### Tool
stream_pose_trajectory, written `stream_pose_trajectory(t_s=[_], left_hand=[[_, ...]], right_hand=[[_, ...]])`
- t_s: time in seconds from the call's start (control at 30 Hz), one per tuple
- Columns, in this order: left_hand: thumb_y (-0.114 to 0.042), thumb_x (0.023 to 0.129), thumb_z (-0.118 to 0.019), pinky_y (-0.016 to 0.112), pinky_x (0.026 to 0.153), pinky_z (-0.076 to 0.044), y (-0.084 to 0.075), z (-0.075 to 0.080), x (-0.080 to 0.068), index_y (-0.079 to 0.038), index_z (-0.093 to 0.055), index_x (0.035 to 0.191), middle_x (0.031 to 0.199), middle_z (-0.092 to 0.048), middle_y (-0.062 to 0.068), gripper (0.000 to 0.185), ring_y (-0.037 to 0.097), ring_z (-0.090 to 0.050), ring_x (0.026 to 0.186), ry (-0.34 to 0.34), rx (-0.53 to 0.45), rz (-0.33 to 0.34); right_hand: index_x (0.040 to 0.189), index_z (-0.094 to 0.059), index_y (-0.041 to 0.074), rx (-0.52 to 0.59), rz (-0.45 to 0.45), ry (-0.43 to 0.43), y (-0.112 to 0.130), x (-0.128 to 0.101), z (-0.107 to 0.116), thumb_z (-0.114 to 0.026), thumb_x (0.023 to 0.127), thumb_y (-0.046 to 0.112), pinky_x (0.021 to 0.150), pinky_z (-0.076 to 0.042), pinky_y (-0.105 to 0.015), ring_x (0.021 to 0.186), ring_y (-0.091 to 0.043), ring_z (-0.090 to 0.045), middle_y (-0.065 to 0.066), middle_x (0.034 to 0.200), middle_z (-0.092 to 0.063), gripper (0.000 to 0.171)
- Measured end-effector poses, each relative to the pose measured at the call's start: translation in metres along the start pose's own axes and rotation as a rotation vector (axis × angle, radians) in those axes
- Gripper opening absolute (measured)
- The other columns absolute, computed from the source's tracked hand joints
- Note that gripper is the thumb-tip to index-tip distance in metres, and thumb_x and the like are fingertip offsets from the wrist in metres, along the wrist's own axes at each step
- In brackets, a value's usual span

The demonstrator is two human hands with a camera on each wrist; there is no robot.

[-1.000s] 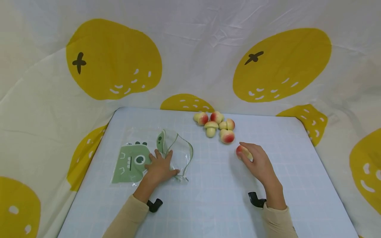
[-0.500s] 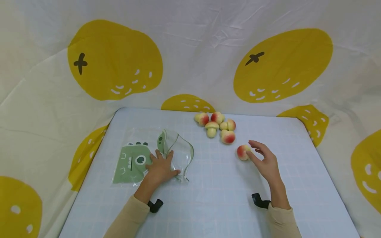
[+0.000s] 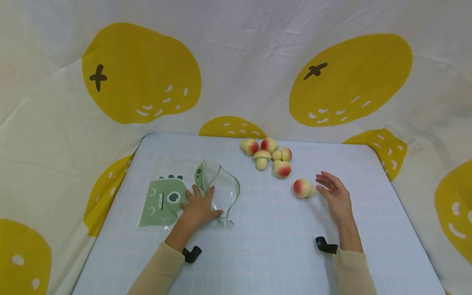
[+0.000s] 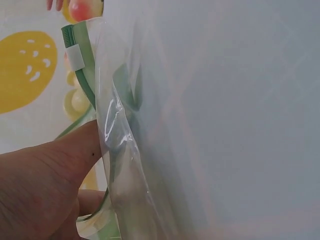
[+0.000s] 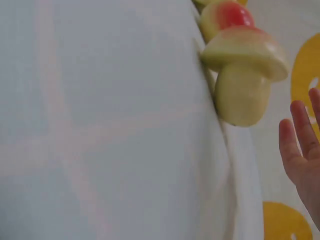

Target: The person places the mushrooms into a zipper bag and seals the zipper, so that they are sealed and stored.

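My left hand (image 3: 198, 209) rests with spread fingers on a clear plastic zip bag (image 3: 162, 207) printed with a green one-eyed monster. The bag's green-edged opening (image 3: 236, 192) gapes toward the right, and a white slider (image 4: 75, 57) shows on its zip in the left wrist view. A toy mushroom (image 3: 303, 188) with a red and cream cap lies alone on the table. To its right my right hand (image 3: 337, 200) hovers, fingers loosely extended, holding nothing. In the right wrist view this mushroom (image 5: 244, 75) stands apart from the fingertips.
Several more toy mushrooms (image 3: 262, 159) lie grouped near the table's back edge. A pale checked cloth covers the table (image 3: 265, 246). Behind it hangs a white curtain (image 3: 243, 73) with large yellow fruit prints. A black wrist camera mount (image 3: 326, 246) sits beside each forearm.
The right hand has let go of the lone mushroom and drawn back to the right, fingers opening. The mushroom stays on the table. The left hand and bag have not moved.
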State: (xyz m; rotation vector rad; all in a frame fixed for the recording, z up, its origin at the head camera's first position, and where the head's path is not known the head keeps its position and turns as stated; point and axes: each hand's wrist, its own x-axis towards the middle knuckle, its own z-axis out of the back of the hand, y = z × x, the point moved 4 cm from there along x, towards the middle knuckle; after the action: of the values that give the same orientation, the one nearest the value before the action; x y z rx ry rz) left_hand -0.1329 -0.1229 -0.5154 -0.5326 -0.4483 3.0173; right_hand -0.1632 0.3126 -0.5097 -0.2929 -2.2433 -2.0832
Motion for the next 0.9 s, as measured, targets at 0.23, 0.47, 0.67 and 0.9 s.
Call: stream_pose_trajectory(t_s=[0.23, 0.47, 0.67, 0.9], left_hand=[[-0.057, 0.085, -0.072, 0.085, 0.086, -0.027, 0.000, 0.000, 0.001, -0.013, -0.030, 0.158, 0.151, -0.010, 0.047, 0.095, 0.071, -0.010, 0.134, -0.008, -0.010, -0.002], [-0.056, 0.084, -0.074, 0.085, 0.087, -0.026, 0.001, -0.002, 0.002, -0.013, -0.031, 0.158, 0.151, -0.009, 0.047, 0.095, 0.071, -0.009, 0.134, -0.006, -0.010, 0.000], [-0.055, 0.084, -0.075, 0.085, 0.088, -0.025, 0.001, -0.003, 0.003, -0.015, -0.029, 0.158, 0.151, -0.008, 0.046, 0.097, 0.070, -0.008, 0.134, 0.008, -0.013, 0.009], [-0.056, 0.083, -0.076, 0.086, 0.089, -0.024, 0.002, -0.005, 0.006, -0.016, -0.028, 0.159, 0.152, -0.006, 0.046, 0.098, 0.069, -0.007, 0.135, 0.017, -0.019, 0.015]], right_hand=[[0.147, -0.043, 0.001, 0.126, -0.125, 0.086, -0.023, 0.001, 0.011, -0.055, 0.094, -0.017, 0.093, -0.049, -0.024, 0.120, -0.019, -0.060, -0.016, 0.134, -0.058, 0.057], [0.153, -0.032, 0.000, 0.033, -0.220, 0.158, -0.034, -0.002, 0.010, -0.064, 0.092, -0.009, 0.094, -0.047, -0.021, 0.122, -0.012, -0.055, -0.005, 0.134, -0.057, 0.069], [0.152, -0.028, -0.005, 0.024, -0.216, 0.205, -0.039, -0.004, 0.008, -0.064, 0.089, -0.015, 0.097, -0.044, -0.018, 0.121, -0.010, -0.053, 0.001, 0.132, -0.057, 0.073], [0.154, -0.027, -0.002, -0.120, -0.255, 0.234, -0.039, -0.002, 0.006, -0.069, 0.089, -0.007, 0.098, -0.041, -0.015, 0.124, -0.007, -0.049, -0.006, 0.140, -0.050, 0.077]])
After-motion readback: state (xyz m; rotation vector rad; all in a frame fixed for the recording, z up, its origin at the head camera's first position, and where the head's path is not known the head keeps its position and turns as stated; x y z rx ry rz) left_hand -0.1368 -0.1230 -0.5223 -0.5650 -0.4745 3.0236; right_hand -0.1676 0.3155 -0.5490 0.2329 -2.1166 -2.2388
